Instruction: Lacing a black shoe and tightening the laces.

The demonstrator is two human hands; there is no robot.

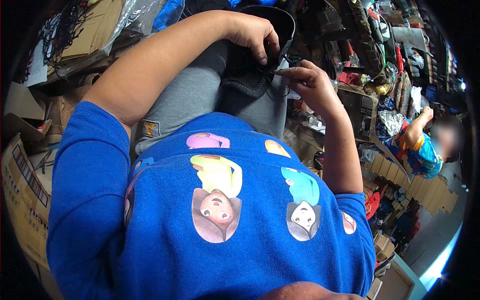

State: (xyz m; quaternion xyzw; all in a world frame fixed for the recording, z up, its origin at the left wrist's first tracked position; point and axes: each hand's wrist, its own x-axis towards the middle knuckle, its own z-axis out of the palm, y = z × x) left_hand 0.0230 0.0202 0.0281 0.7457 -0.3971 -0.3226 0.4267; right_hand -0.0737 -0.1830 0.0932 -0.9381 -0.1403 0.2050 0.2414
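Note:
A black item (245, 86) with a thick, curved padded edge and a long bent rim rests over my lap; its exact kind is hard to make out. My left hand (254, 37) reaches over it from the left, thumb and fingers bent down and closed on its dark material. On the other side, my right hand (307, 80) is in a pinch close to its right edge, index finger pointing toward the left hand. What lies between those right fingertips is too small to name. Grey trousers (185, 95) show beneath the item.
Cardboard boxes (25, 200) stand at the left, near flat brown sheets (95, 30) and clear plastic. Tools and cluttered parts (370, 45) fill the upper right. A person in a colourful shirt (417, 150) sits at the right, beside a row of brown pieces (410, 187).

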